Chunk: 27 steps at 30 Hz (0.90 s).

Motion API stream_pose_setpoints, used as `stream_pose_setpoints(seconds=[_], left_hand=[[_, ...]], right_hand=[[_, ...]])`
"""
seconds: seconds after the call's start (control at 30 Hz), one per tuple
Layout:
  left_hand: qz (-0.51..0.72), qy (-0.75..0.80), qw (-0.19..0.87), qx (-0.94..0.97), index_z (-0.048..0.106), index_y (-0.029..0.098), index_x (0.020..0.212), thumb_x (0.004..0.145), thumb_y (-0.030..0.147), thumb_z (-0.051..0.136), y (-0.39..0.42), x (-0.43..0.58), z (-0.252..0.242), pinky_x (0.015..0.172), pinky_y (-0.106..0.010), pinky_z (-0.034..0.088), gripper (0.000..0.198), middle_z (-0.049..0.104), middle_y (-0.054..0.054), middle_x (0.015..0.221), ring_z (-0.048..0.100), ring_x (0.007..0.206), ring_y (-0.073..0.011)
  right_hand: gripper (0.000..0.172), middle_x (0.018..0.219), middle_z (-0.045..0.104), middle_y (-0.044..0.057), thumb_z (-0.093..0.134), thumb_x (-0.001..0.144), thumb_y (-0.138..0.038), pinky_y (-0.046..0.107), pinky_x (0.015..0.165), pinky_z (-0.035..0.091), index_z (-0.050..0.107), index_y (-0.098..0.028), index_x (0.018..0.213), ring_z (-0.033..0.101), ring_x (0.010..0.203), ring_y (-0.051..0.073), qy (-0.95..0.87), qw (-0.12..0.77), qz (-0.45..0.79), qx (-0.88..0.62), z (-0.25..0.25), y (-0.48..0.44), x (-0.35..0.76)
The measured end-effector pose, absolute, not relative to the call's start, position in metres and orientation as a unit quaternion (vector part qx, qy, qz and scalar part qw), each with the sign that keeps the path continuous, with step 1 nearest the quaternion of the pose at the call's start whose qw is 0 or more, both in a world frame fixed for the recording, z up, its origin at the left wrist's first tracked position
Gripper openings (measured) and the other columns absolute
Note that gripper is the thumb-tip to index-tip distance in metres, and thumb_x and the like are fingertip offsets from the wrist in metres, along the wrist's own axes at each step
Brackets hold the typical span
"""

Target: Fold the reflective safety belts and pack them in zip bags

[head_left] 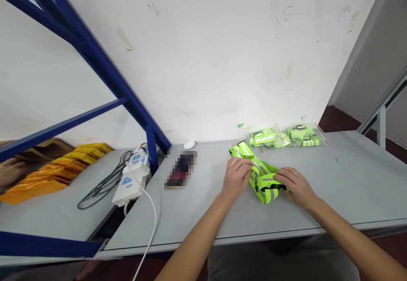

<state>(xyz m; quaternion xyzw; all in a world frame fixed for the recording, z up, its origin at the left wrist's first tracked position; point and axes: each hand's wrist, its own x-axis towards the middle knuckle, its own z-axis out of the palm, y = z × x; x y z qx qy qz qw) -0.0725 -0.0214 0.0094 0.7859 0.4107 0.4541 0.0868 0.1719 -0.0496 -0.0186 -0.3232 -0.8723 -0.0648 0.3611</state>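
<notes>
A fluorescent yellow-green reflective strap harness [263, 179] with grey stripes and black parts lies loosely bunched on the grey table [203, 213]. My left hand [235, 175] pinches a strap on its left side, fingers closed. On its right side my right hand [294, 185] grips the strap beside a black piece, with the fingertips partly hidden behind the fabric. One end of the harness, with a black buckle-like piece, stretches beyond my left hand toward the wall.
Clear bags of folded reflective straps [265, 138] lie along the wall. A blurred-out phone-like object [181, 170], a white round object [190, 144] and a white power strip [132, 183] with cables are to the left. Beyond the blue frame [104, 73], another person's hand [12, 171] is near orange-yellow packets [54, 173].
</notes>
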Motion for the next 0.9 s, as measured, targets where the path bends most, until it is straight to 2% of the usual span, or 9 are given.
stream_pose_setpoints(seconds=[0.1, 0.2, 0.27, 0.37, 0.47, 0.53, 0.63, 0.8, 0.9], left_hand=[[0.491, 0.454, 0.047, 0.742, 0.039, 0.021, 0.058, 0.086, 0.022, 0.046, -0.024, -0.062, 0.006, 0.071, -0.034, 0.041, 0.030, 0.058, -0.003, 0.074, 0.051, 0.072, -0.0171], [0.492, 0.484, 0.124, 0.713, 0.025, 0.022, 0.058, 0.087, 0.021, 0.042, -0.028, -0.059, -0.001, 0.055, -0.027, 0.034, 0.034, 0.038, 0.003, 0.059, 0.038, 0.057, -0.0135], [0.496, 0.493, 0.143, 0.701, 0.021, 0.023, 0.058, 0.087, 0.019, 0.040, -0.030, -0.063, -0.003, 0.050, -0.026, 0.030, 0.035, 0.030, 0.004, 0.057, 0.033, 0.053, -0.0127], [0.510, 0.484, 0.065, 0.709, 0.024, 0.023, 0.058, 0.083, 0.018, 0.044, -0.030, -0.075, -0.003, 0.056, -0.028, 0.037, 0.032, 0.042, 0.000, 0.066, 0.043, 0.061, -0.0143], [0.501, 0.444, -0.018, 0.743, 0.036, 0.022, 0.064, 0.079, 0.016, 0.049, -0.031, -0.081, -0.002, 0.073, -0.035, 0.047, 0.020, 0.057, -0.008, 0.093, 0.055, 0.087, -0.0204], [0.481, 0.397, -0.021, 0.781, 0.042, 0.023, 0.077, 0.079, 0.013, 0.048, -0.033, -0.079, -0.004, 0.084, -0.040, 0.047, 0.011, 0.057, -0.011, 0.110, 0.054, 0.103, -0.0229], [0.464, 0.321, 0.050, 0.824, 0.040, 0.024, 0.100, 0.082, 0.020, 0.052, -0.038, -0.072, -0.008, 0.095, -0.046, 0.044, 0.022, 0.051, -0.012, 0.123, 0.050, 0.116, -0.0243], [0.532, 0.331, 0.274, 0.729, 0.035, 0.022, 0.119, 0.089, 0.054, 0.048, -0.037, -0.068, 0.000, 0.100, -0.046, 0.041, 0.045, 0.048, -0.014, 0.126, 0.049, 0.119, -0.0253], [0.478, 0.351, 0.410, 0.693, 0.040, 0.022, 0.129, 0.080, 0.066, 0.056, -0.029, -0.071, 0.025, 0.105, -0.042, 0.037, 0.068, 0.050, -0.014, 0.132, 0.045, 0.127, -0.0280]], right_hand=[[0.051, 0.117, 0.064, 0.011, 0.044, 0.076, -0.001, 0.042, 0.087, 0.052, 0.054, -0.023, 0.121, 0.058, 0.110, 0.024, -0.866, 0.362, -0.099, -0.330, -0.018, -0.047, 0.171], [0.052, 0.115, 0.064, 0.011, 0.045, 0.074, 0.000, 0.041, 0.084, 0.051, 0.054, -0.023, 0.119, 0.059, 0.106, 0.025, -0.855, 0.360, -0.124, -0.351, -0.014, -0.044, 0.170], [0.052, 0.111, 0.066, 0.010, 0.045, 0.073, 0.001, 0.040, 0.081, 0.050, 0.056, -0.024, 0.117, 0.060, 0.102, 0.025, -0.850, 0.355, -0.126, -0.368, -0.011, -0.042, 0.169], [0.052, 0.109, 0.066, 0.009, 0.045, 0.071, 0.002, 0.040, 0.079, 0.047, 0.059, -0.024, 0.113, 0.059, 0.101, 0.025, -0.842, 0.346, -0.117, -0.396, -0.008, -0.040, 0.168], [0.052, 0.108, 0.065, 0.009, 0.045, 0.071, 0.001, 0.039, 0.076, 0.046, 0.060, -0.024, 0.113, 0.058, 0.097, 0.026, -0.824, 0.349, -0.099, -0.434, -0.006, -0.039, 0.163], [0.050, 0.107, 0.065, 0.009, 0.046, 0.073, -0.001, 0.040, 0.077, 0.046, 0.058, -0.024, 0.116, 0.058, 0.095, 0.026, -0.809, 0.362, -0.084, -0.455, -0.005, -0.037, 0.160], [0.045, 0.108, 0.064, 0.009, 0.048, 0.078, -0.006, 0.042, 0.081, 0.047, 0.056, -0.025, 0.118, 0.058, 0.096, 0.026, -0.790, 0.391, -0.058, -0.469, -0.001, -0.034, 0.156], [0.037, 0.107, 0.063, 0.007, 0.048, 0.083, -0.008, 0.040, 0.081, 0.049, 0.055, -0.027, 0.114, 0.059, 0.099, 0.024, -0.758, 0.458, 0.005, -0.464, 0.010, -0.032, 0.153], [0.039, 0.108, 0.063, 0.007, 0.048, 0.084, -0.008, 0.039, 0.080, 0.051, 0.053, -0.028, 0.117, 0.060, 0.098, 0.023, -0.772, 0.464, 0.006, -0.436, 0.017, -0.032, 0.151]])
